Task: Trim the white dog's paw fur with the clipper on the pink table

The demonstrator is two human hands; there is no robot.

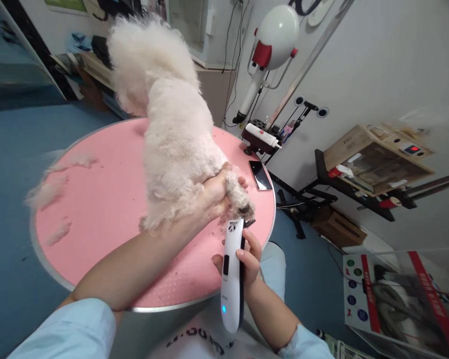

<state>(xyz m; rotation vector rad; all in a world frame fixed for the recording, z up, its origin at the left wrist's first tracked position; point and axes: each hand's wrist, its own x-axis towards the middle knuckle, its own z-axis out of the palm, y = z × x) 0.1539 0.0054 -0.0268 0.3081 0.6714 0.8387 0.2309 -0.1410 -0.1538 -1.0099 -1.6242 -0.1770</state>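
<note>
A fluffy white dog (179, 124) stands on the round pink grooming table (108, 199), its rear toward me and its head turned away. My left hand (217, 192) is wrapped round one of its legs, with the paw (243, 207) sticking out toward me. In my right hand (250, 259) is a white hair clipper (232, 274) with a lit blue light near its lower end. The clipper's blade end is at the paw, where dark pads show. Whether the blade touches the fur I cannot tell.
Clumps of cut fur (52, 192) lie at the table's left side. A phone (260, 175) rests near the right edge, by a white bottle (262, 134) in a holder. A white dryer (279, 37) stands behind; a clear box (400, 304) sits lower right.
</note>
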